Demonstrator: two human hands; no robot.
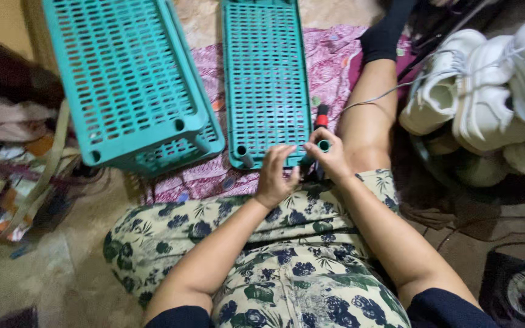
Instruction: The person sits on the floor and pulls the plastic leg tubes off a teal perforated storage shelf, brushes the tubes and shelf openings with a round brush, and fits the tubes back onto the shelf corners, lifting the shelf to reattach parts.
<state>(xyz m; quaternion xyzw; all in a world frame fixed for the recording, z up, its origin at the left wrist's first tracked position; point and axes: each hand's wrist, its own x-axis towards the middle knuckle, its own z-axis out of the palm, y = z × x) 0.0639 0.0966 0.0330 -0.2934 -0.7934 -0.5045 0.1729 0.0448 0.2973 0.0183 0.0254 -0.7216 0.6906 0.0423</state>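
Observation:
A teal plastic slatted shelf (265,73) lies flat on a pink patterned cloth in front of my knees. My left hand (276,176) rests on its near edge, fingers curled over the rim beside a corner socket (242,150). At the shelf's near right corner, my right hand (329,157) grips a short teal tube leg (324,146). A red-and-black object (321,115) lies just beyond that hand.
To the left stands a stack of two more teal shelves (123,79) joined by legs. White sneakers (487,91) are piled at the right. Clutter and cloth (7,133) fill the left edge, and a dark round device (521,291) sits at the bottom right.

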